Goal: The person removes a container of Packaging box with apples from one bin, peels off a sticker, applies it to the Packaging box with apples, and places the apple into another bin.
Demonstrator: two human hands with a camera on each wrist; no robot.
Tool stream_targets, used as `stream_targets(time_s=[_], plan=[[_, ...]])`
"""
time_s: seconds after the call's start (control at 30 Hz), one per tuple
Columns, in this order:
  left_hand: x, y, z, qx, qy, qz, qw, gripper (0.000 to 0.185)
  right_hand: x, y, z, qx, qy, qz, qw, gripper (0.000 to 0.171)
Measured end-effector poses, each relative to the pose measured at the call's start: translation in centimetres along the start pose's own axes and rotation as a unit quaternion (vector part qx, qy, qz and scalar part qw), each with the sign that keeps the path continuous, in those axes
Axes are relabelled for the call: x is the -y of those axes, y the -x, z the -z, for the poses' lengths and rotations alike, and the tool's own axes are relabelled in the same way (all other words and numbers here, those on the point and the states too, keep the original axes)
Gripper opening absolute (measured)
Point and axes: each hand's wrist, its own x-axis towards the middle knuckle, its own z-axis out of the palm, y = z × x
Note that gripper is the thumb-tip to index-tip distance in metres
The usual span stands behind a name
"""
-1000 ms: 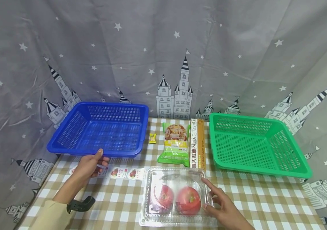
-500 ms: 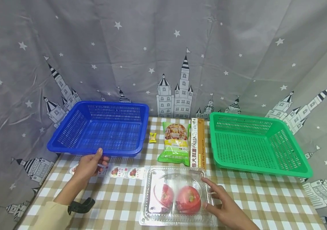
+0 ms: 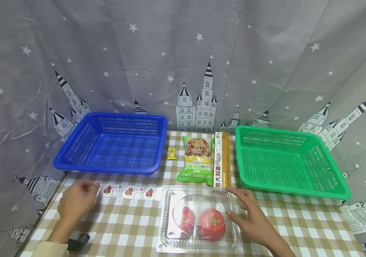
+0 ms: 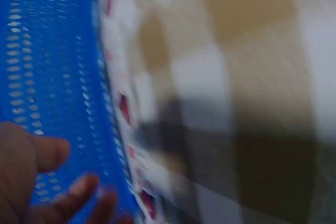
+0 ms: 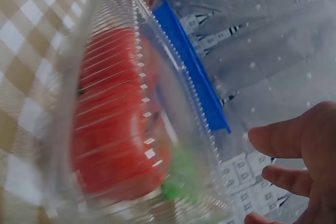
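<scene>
My left hand (image 3: 77,200) is over the left end of a strip of stickers (image 3: 131,192) printed with red fruit, hiding that end. In the left wrist view a gap shows between its thumb (image 4: 53,153) and bent fingers, with nothing visible between them. A clear plastic clamshell box (image 3: 199,194) holds two red apples (image 3: 211,224) and lies with its lid down. At the box's right side, my right hand (image 3: 253,219) is spread, thumb and index finger apart; whether the fingertips touch the lid I cannot tell.
Behind the stickers stands a blue basket (image 3: 110,169); a green basket (image 3: 295,189) is at right. Between them lie a small yellow packet (image 3: 171,154), a green food bag (image 3: 197,160) and a long pasta box (image 3: 222,160). A grey curtain (image 3: 157,46) hangs behind the checked tablecloth (image 3: 121,228).
My left hand has moved from the blue basket's front edge left and nearer to me, uncovering another sticker. My right hand has shifted slightly at the box, its fingers lifting and spreading.
</scene>
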Motion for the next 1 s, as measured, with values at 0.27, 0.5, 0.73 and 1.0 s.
stream_targets(time_s=[0.27, 0.5, 0.73, 1.0], plan=[[2.1, -0.9, -0.3, 0.055, -0.03, 0.077, 0.995, 0.068, 2.0, -2.6, -0.2, -0.012, 0.034, 0.063, 0.997, 0.06], [2.6, -1.5, -0.3, 0.075, -0.013, 0.088, 0.9932, 0.065, 4.3, -4.5, -0.8, 0.036, 0.012, 0.066, 0.997, 0.055], [2.8, -1.8, -0.1, 0.08, -0.017, 0.064, 0.9946, 0.063, 6.6, -6.2, -1.8, 0.071, 0.015, 0.087, 0.994, 0.052], [2.1, -0.9, 0.0, 0.026, 0.051, 0.045, 0.9974, 0.031, 8.8, -8.0, -3.2, 0.123, 0.027, 0.124, 0.984, 0.047]])
